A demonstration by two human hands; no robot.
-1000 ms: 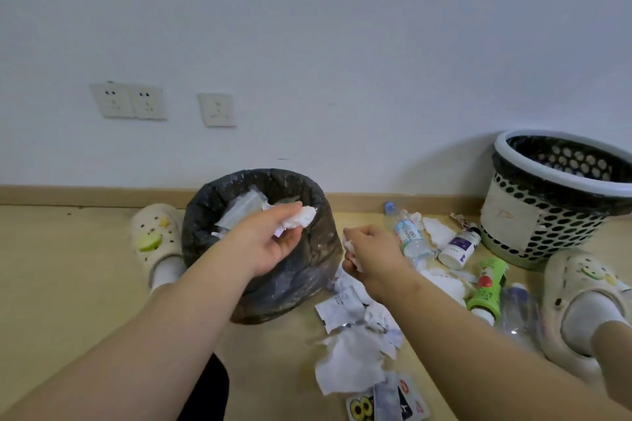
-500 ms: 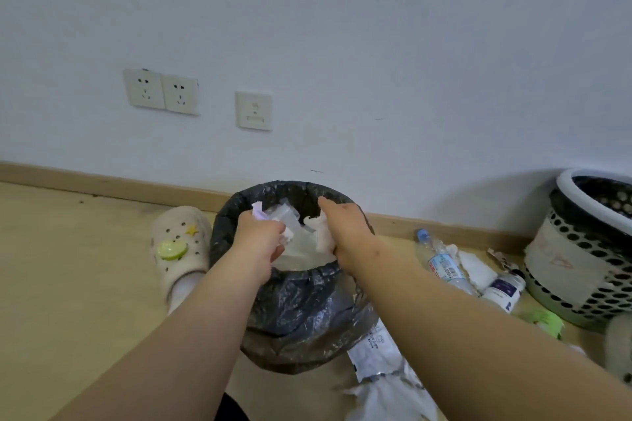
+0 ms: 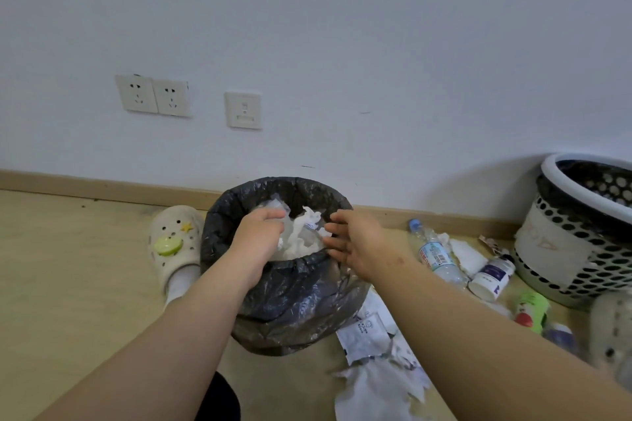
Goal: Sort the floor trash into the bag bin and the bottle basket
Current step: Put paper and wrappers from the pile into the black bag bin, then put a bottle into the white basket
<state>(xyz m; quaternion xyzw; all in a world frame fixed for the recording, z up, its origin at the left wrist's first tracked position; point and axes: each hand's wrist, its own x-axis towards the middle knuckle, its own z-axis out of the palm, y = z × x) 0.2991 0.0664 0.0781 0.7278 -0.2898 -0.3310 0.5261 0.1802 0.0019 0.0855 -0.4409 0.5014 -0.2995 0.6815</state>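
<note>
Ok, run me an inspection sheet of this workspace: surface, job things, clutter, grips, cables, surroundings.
Surface: tan floor, littered right of the bin.
Job's things: bag bin black-lined, white paper inside; bottle basket at right; water bottle, white bottle, green bottle lying on floor; paper scraps beside bin.
Clutter: nothing seen beyond the trash.
Grips: left hand over the bin mouth, fingers curled, hold unclear; right hand open at the rim.
Cables: nothing seen.
Surroundings: white wall, wall sockets, cream clog beside the bin.

A pale wall (image 3: 342, 27) meets the light wooden floor (image 3: 68, 267) along a tan skirting board (image 3: 102, 189); twin sockets (image 3: 154, 95) and a wall plate (image 3: 243, 109) sit low on my feed.
</note>
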